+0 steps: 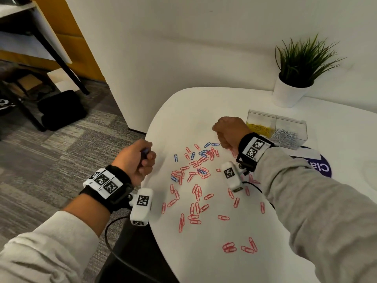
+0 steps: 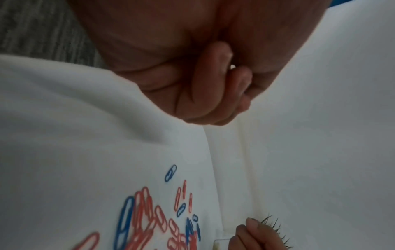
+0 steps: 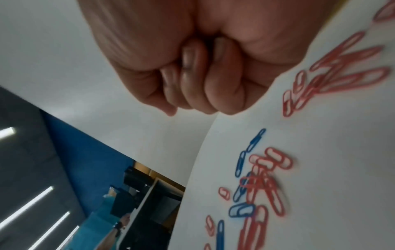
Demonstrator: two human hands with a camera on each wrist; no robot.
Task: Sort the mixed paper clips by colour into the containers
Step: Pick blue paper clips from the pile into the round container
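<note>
Many red paper clips [image 1: 196,193] and a few blue paper clips [image 1: 175,158] lie scattered on the white table [image 1: 204,107]. My left hand [image 1: 140,158] is curled into a fist at the table's left edge, with blue clips [image 1: 145,151] poking out beside the thumb. My right hand [image 1: 228,129] is a closed fist just beyond the pile, near the clear two-part container [image 1: 276,117] of yellow clips [image 1: 258,128] and white clips [image 1: 285,136]. In the right wrist view the curled fingers [image 3: 192,76] show nothing inside, and red clips [image 3: 271,157] and a blue clip [image 3: 241,209] lie below. The left wrist view shows a tight fist [image 2: 213,84].
A potted plant [image 1: 291,86] stands behind the container by the wall. A purple round sticker [image 1: 318,166] lies under my right forearm. The table's curved edge [image 1: 151,184] drops to carpet on the left, where a black bag [image 1: 61,109] sits.
</note>
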